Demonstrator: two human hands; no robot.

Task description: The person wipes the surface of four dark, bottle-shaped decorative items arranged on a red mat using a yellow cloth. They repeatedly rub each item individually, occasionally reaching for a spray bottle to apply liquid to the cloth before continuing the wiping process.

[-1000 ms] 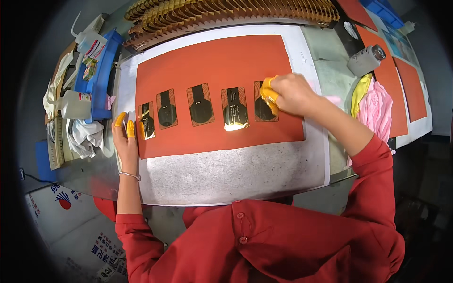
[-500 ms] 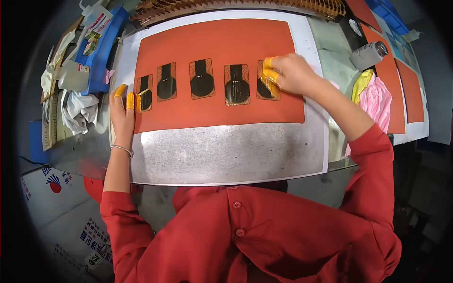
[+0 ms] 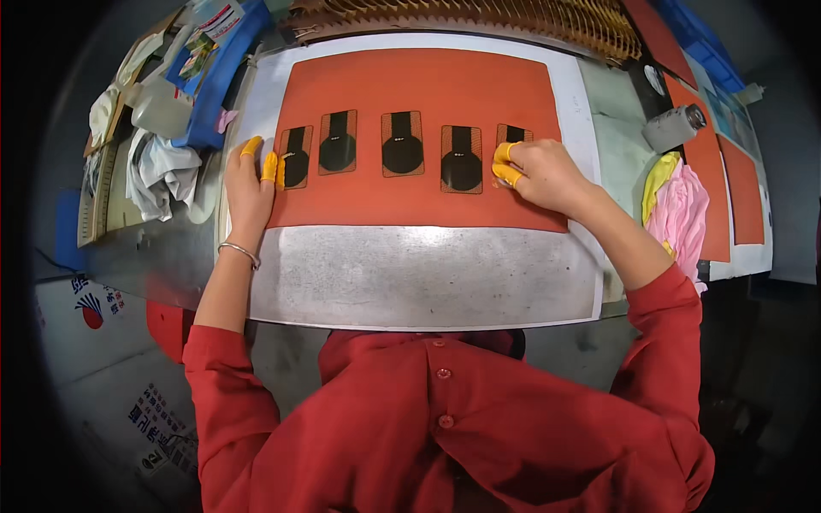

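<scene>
Several thin rectangular panels, each with a black disc and stem shape on a copper-patterned ground, lie in a row on an orange-red mat (image 3: 410, 81). My left hand (image 3: 250, 192), in yellow finger cots, rests at the left side of the leftmost panel (image 3: 295, 158), its fingers apart and a fingertip at the panel's edge. Over the rightmost panel (image 3: 515, 133) my right hand (image 3: 552, 175) is closed, with yellow-covered fingers curled down and hiding its lower part. Whatever those fingers hold, if anything, is hidden. Between them lie the second panel (image 3: 338, 152), the middle one (image 3: 402, 154) and another (image 3: 462, 171).
A metal-grey surface (image 3: 410, 274) fronts the mat. At the back stands a rack of brown slats (image 3: 479, 19). On the left are a blue bin (image 3: 205, 115) and white cloths (image 3: 162, 175); on the right, a grey bottle (image 3: 674, 128) and a pink cloth (image 3: 680, 209).
The whole scene has shifted to the right in the picture. My right hand now sits further over the rightmost panel and covers more of it. My left hand stays beside the leftmost panel.
</scene>
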